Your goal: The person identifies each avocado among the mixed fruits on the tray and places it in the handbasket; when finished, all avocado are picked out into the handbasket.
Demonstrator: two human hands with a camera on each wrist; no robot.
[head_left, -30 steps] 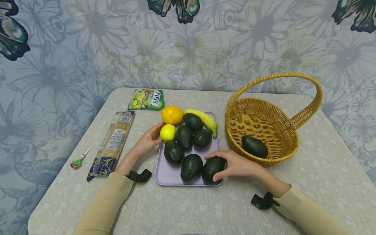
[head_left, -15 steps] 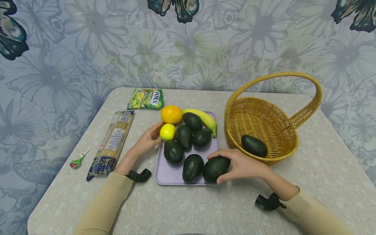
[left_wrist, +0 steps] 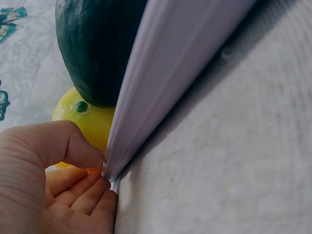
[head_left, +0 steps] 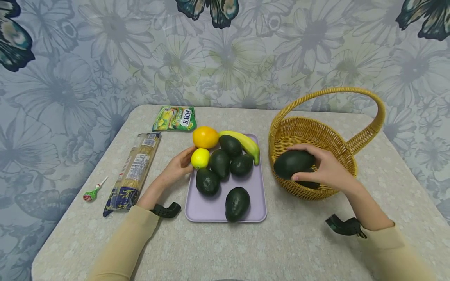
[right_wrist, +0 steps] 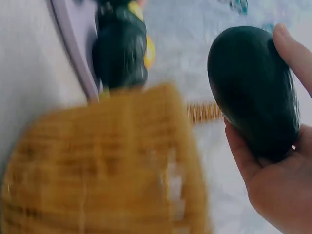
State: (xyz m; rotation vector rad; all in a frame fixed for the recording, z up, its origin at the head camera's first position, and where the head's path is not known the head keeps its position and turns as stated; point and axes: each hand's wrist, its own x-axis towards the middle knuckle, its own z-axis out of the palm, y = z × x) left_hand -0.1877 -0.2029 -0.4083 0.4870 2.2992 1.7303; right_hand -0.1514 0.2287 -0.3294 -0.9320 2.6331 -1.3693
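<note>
My right hand (head_left: 325, 168) grips a dark green avocado (head_left: 293, 164) over the near left part of the wicker basket (head_left: 351, 171). Another avocado (head_left: 309, 183) lies inside the basket, partly covered by the held one. In the right wrist view, thumb and fingers curl round the avocado (right_wrist: 253, 87). My left hand (head_left: 175, 168) is at the left edge of the lilac tray (head_left: 260, 208), next to a lemon (head_left: 200, 158). The left wrist view has its thumb and fingertips pinching the tray rim (left_wrist: 129, 117). Several avocados (head_left: 237, 204) and a banana (head_left: 247, 143) rest on the tray.
An orange (head_left: 205, 137) sits at the tray's far left corner. A green candy bag (head_left: 174, 118), a pack of pasta (head_left: 133, 171) and a lollipop (head_left: 93, 193) lie to the left. The basket's tall handle (head_left: 377, 117) arches over it, with the papered wall behind the table.
My right hand has lifted the avocado from the tray's near right corner and carried it right, over the basket. The neighbouring avocado has shifted slightly right. My left hand has stayed still.
</note>
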